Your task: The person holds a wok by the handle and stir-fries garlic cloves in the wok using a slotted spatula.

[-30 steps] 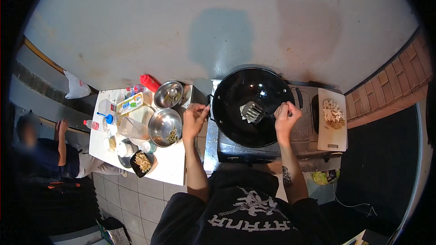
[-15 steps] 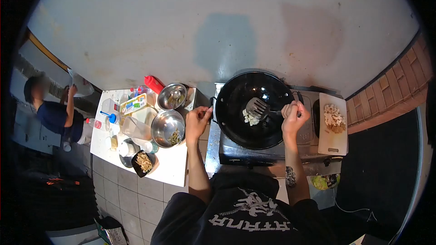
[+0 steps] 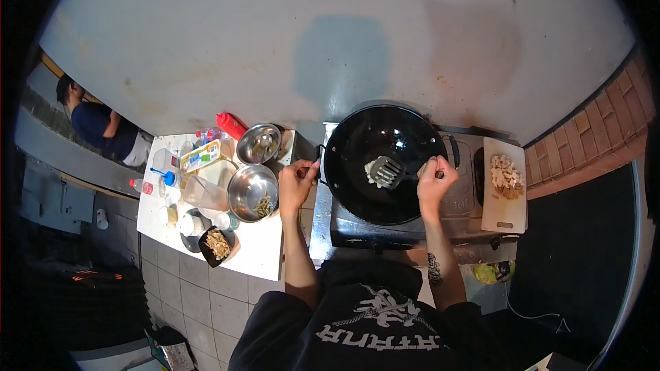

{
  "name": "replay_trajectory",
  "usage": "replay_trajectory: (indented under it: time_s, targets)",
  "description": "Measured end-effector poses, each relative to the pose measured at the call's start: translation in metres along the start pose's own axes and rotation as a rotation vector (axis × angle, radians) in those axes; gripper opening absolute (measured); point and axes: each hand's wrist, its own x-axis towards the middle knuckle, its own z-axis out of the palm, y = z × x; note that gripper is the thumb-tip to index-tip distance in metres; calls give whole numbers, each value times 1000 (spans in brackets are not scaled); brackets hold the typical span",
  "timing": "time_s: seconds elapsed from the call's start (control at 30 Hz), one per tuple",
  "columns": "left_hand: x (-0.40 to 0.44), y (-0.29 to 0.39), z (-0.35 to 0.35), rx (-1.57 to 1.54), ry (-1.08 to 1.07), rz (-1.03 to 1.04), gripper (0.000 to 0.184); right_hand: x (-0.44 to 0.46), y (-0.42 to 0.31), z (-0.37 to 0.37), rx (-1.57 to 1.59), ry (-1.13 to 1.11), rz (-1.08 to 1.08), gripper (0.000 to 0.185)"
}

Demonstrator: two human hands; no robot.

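Observation:
A large black wok stands on the stove in front of me. Its left handle is pinched by my left hand. My right hand is wrapped around the handle of a black slotted spatula, whose head lies inside the wok. Small whitish food pieces are at the left side of the spatula head, partly covered by it. The wok's right handle sticks out untouched beyond my right hand.
On the right, a cutting board carries chopped food. The white table at left holds two steel bowls, a red squeeze bottle, containers and a black bowl. Another person stands far left.
The spatula and my right hand have shifted a little left, pushing the white pieces leftward in the wok. My left hand stays at the handle. The other person has turned and moved back.

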Motion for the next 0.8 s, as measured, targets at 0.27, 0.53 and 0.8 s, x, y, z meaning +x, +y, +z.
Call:
replay_trajectory:
  time_s: [0.27, 0.53, 0.8]
  targets:
    - [0, 2, 0, 51, 9, 19, 26, 3, -19, 2, 183, -25, 28, 36]
    - [-4, 5, -2, 15, -2, -2, 25, 41, -72, -3, -262, -148, -262, 30]
    - [-4, -4, 1, 32, 33, 45, 27, 31, -2, 14, -50, -260, -78, 33]
